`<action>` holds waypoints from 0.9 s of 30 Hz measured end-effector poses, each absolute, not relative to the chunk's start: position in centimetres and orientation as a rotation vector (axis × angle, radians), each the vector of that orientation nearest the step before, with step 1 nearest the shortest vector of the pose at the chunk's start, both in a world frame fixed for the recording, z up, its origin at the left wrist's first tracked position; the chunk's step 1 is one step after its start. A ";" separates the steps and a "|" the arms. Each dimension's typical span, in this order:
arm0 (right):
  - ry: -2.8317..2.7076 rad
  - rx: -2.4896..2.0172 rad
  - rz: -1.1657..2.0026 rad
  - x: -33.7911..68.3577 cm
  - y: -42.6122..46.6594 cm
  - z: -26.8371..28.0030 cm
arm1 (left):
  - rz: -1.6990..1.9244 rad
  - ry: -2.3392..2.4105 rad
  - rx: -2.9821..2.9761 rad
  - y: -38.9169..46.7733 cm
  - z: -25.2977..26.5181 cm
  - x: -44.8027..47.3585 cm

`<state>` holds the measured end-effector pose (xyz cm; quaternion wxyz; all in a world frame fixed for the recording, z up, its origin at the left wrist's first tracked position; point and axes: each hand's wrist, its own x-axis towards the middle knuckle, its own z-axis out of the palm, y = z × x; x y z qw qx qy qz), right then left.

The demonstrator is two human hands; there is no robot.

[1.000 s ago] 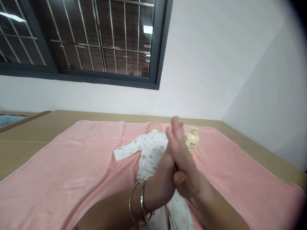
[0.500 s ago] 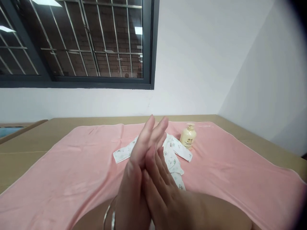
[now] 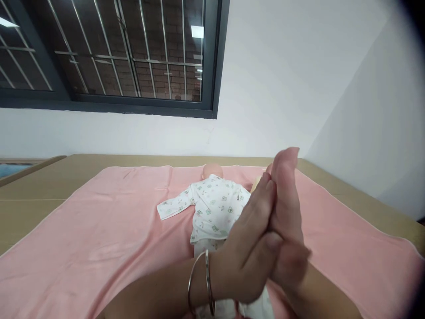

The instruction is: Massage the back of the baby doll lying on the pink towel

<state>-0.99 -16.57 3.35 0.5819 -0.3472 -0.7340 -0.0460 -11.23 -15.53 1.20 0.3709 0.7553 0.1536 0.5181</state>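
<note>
My left hand [image 3: 247,252], with two thin bangles [image 3: 208,281] at its wrist, is pressed palm to palm against my right hand [image 3: 288,208]. Fingers of both hands are stretched out; nothing shows between them, and the right hand is partly blurred. Behind them a baby doll [image 3: 212,204] lies on its back in a white printed top and trousers. Its head [image 3: 212,171] is at the far end, and my hands and left forearm cover part of its body. Only a sliver of the pale yellow pump bottle [image 3: 255,183] peeks out behind my fingers.
A pink blanket [image 3: 133,212] with soft folds is spread under the doll on a tan padded surface [image 3: 43,190]. White wall [image 3: 265,88] rises behind and on the right. A dark-framed barred window [image 3: 133,57] is at the upper left.
My joined hands have shifted right and turned, uncovering the doll's top and head. They now hide most of the pump bottle. The view has tilted slightly down.
</note>
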 end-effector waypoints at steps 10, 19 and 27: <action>-1.775 -1.130 0.237 1.2 -5.8 0.7 | 1.609 1.184 1.667 -0.4 -5.3 -11.7; -2.240 -1.376 0.093 -1.7 0.8 -7.6 | 1.548 1.449 1.670 4.0 -11.2 -13.1; -2.187 -1.526 0.110 1.1 0.5 -9.0 | 1.591 1.463 1.753 3.4 -10.9 -12.5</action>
